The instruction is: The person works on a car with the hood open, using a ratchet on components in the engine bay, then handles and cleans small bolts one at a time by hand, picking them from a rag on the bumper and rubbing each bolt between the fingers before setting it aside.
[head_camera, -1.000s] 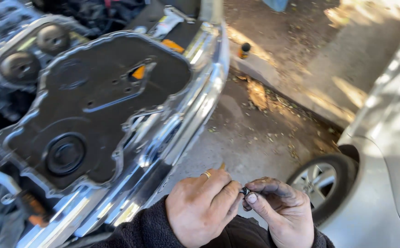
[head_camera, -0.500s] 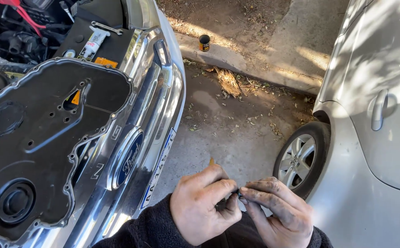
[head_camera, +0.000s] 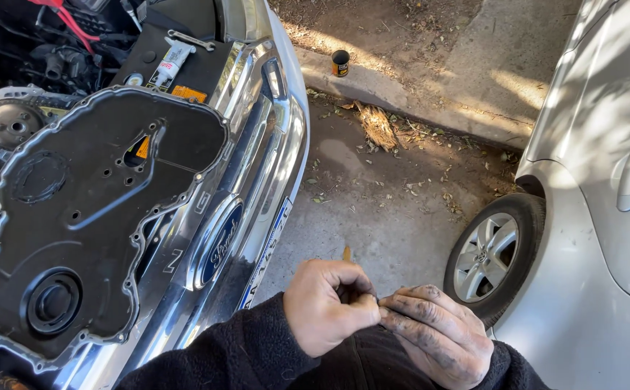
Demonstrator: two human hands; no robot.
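My left hand [head_camera: 326, 307] is curled into a loose fist at the bottom centre, and a thin brownish tip [head_camera: 346, 253] pokes up above its knuckles. Grime covers my right hand [head_camera: 438, 336], whose fingertips press against the left thumb and forefinger. Both hands pinch a small dark part [head_camera: 378, 300], mostly hidden by the fingers. Both sleeves are black. A large black engine cover [head_camera: 91, 209] with bolt holes around its rim lies to the left over the chrome grille [head_camera: 257, 166] of a vehicle, about a hand's width from my left hand.
A white sealant tube [head_camera: 170, 62] and a wrench [head_camera: 189, 40] lie in the open engine bay. A small can [head_camera: 340, 63] stands on the concrete kerb. A silver car [head_camera: 604, 144] with its wheel [head_camera: 492, 258] sits close on the right, and leaf-strewn pavement lies between the two vehicles.
The view has swung right, so the silver car shows more and the engine cover sits further left. My hands stay together, the left fingers curling tighter over the small part.
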